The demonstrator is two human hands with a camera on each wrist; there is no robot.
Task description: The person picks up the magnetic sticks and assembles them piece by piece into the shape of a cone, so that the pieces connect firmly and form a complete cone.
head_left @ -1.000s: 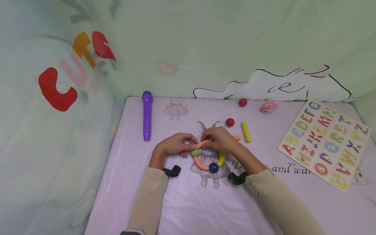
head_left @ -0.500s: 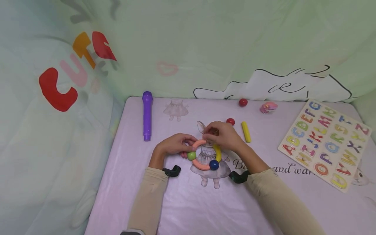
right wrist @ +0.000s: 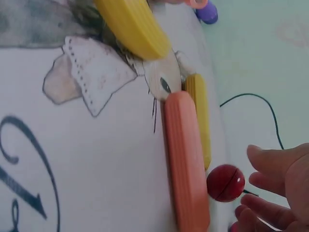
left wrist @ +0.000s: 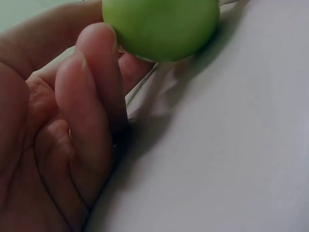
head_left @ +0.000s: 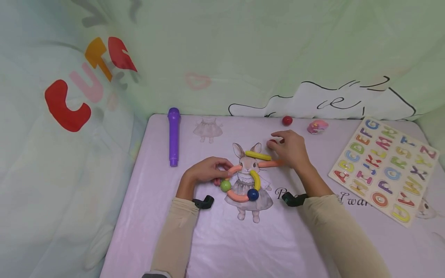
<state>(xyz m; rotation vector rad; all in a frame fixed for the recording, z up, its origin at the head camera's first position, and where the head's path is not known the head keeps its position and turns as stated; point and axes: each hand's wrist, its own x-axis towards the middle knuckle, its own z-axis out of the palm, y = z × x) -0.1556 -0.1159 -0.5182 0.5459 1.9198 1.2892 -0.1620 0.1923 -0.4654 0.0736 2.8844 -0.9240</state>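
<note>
My left hand [head_left: 208,170] pinches the upper end of an orange curved rod [head_left: 235,168]. That rod belongs to an open ring of toy pieces: a green ball [head_left: 225,186], a lower orange curved rod [head_left: 238,198], a blue ball [head_left: 253,194] and a yellow curved rod [head_left: 256,179]. In the left wrist view the green ball [left wrist: 161,26] sits right by the fingertips. My right hand [head_left: 292,148] reaches over a red ball [right wrist: 225,182], thumb and fingers spread around it. Beside that ball lie an orange straight rod [right wrist: 187,159] and a yellow straight rod [right wrist: 198,108].
Another red ball [head_left: 287,121] and a small pink toy [head_left: 317,126] lie at the back. A purple toy microphone [head_left: 174,137] stands off to the left. The alphabet puzzle board [head_left: 384,170] occupies the right side. Curtains [head_left: 215,58] enclose the table's back and left.
My right hand has left the top of the ring and moved right to the red ball, uncovering a yellow straight rod and the ring's gap. My left hand has stayed put.
</note>
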